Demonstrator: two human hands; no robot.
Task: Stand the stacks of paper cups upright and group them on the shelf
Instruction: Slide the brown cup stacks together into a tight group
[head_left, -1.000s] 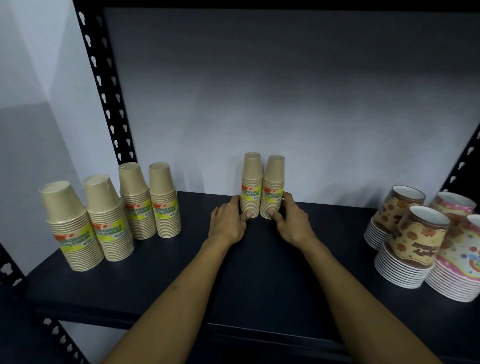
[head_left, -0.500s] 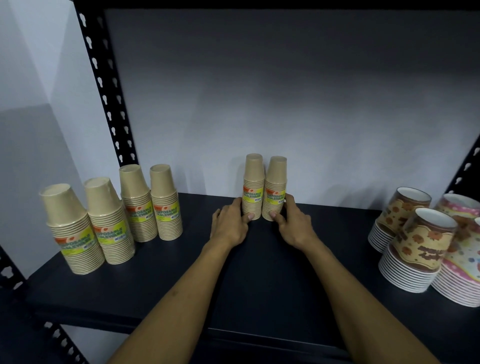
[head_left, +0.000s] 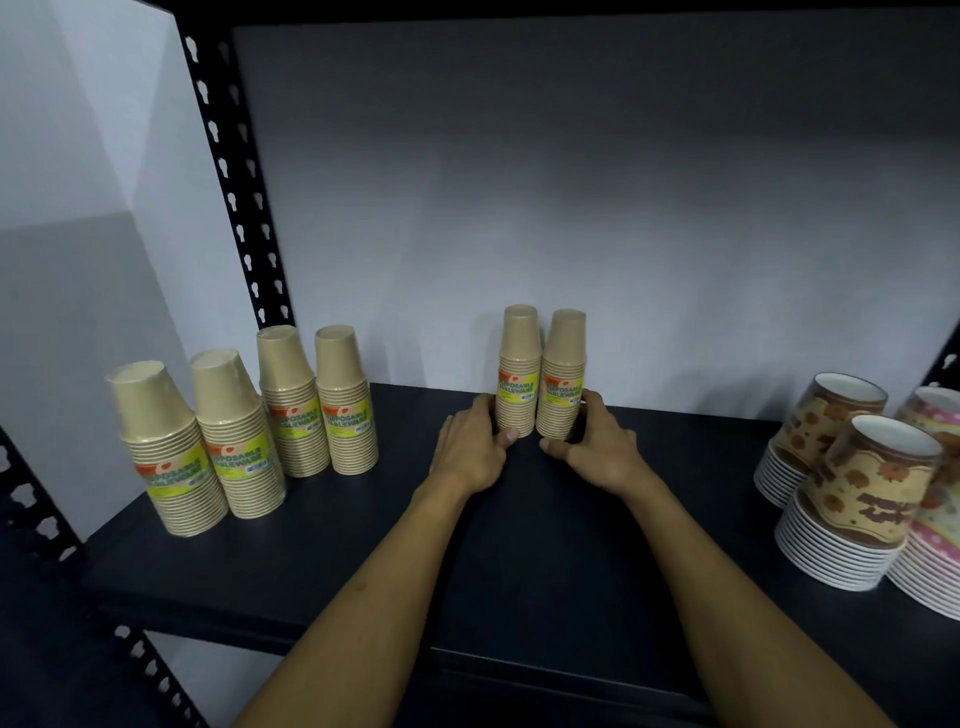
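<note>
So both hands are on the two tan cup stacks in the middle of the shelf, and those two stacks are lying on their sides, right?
Not quite. In the head view the left hand and right hand do hold the two tan cup stacks mid-shelf, but those stacks stand upright, side by side, not on their sides.

Between my hands, the two kraft cup stacks each wear a yellow-green label. On the stack by my left hand's fingers (head_left: 470, 449), the left kraft stack (head_left: 518, 371), I read "DISPOSABLE TABLEWARE". The right kraft stack (head_left: 563, 376), against my right hand's fingers (head_left: 597, 447), carries the same words. Far off beyond my left hand, four more kraft stacks (head_left: 291, 410) bear that label too; "DISPOSABLE TABLEWARE" reads plainly on the nearest of them. Smaller print under the words is too blurred to read.
</note>
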